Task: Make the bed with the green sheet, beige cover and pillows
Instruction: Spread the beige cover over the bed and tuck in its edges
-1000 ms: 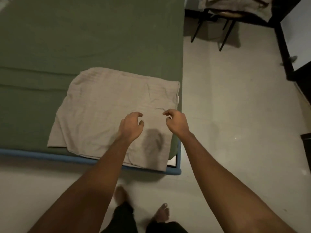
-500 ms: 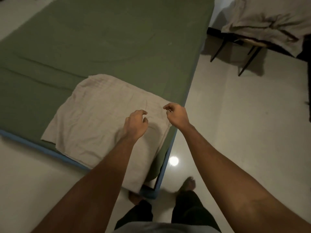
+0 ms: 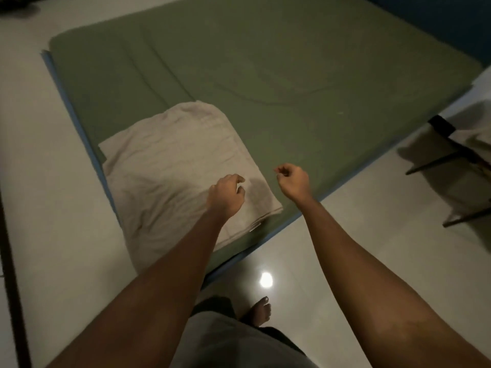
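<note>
1. The bed [image 3: 78,128] takes up most of the view. The green sheet [image 3: 292,62] is spread flat over it with a few long creases, and a blue edge peeks out along the left and near sides.
2. The pale glossy floor [image 3: 372,221] wraps around the bed on the left, front and right.
3. The beige cover [image 3: 172,160] is folded into a rough rectangle and lies on the green sheet at the bed's near left corner. Its near end hangs over the bed's edge.
4. The person's left hand [image 3: 225,197] is over the right-hand part of the cover, knuckles up. Its fingers [image 3: 237,179] are loosely bent and a bit spread, with a gap to the thumb and nothing gripped. Can't really tell if they touch the cloth.
5. The right hand [image 3: 295,181] is just beside the cover's right edge, over bare green sheet. Its fingers are curled in, thumb and forefinger tips pressed close together, and there's nothing visible between them.
6. Dark chair legs [image 3: 435,162] stand on the floor at the far right.
7. One bare foot [image 3: 261,312] is on the floor near the bed's front edge.
8. A small bright light reflection [image 3: 266,279] sits on the floor just above the foot.
</note>
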